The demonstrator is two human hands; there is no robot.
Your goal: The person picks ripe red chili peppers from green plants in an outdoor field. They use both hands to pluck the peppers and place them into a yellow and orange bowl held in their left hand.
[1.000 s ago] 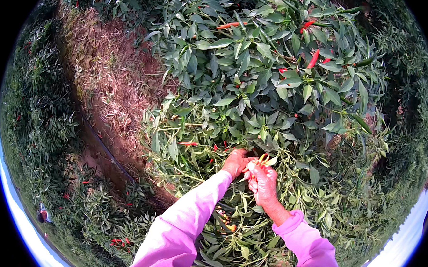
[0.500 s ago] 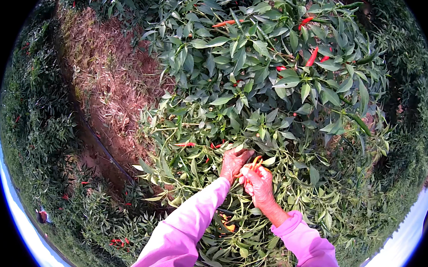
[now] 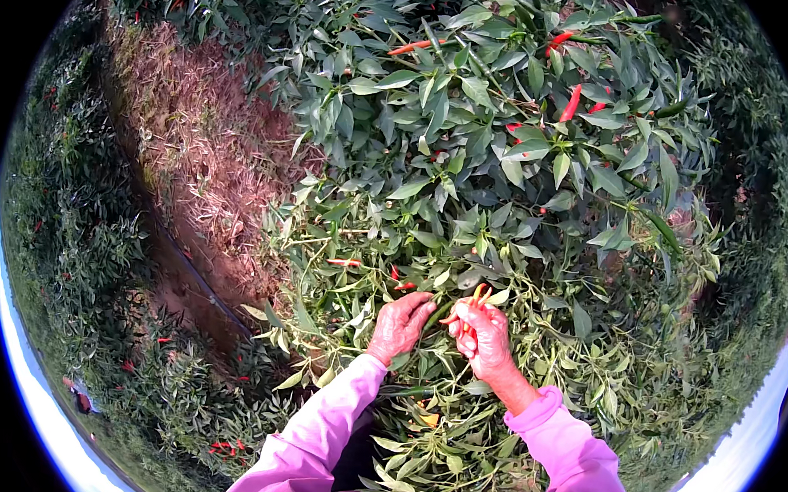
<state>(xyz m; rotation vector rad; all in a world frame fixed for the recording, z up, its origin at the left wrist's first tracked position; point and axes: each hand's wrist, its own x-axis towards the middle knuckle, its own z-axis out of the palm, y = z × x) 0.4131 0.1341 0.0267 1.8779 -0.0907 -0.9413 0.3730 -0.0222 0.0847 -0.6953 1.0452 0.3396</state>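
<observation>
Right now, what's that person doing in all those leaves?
A person in long pink cloth sleeves has both hands among bushy green-leaved chili plants. The right hand grips a few slender orange-red chilies. The left hand is beside it, low in the leaves; whether it holds anything is hard to tell. Shiny red chilies show farther up among the leaves, and straw-strewn brown soil lies to the left.

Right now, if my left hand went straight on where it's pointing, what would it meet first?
Most likely the chilli leaves just past your left hand, up and to the right in the picture. Depth is unclear, so they may lie lower than the hand.
</observation>
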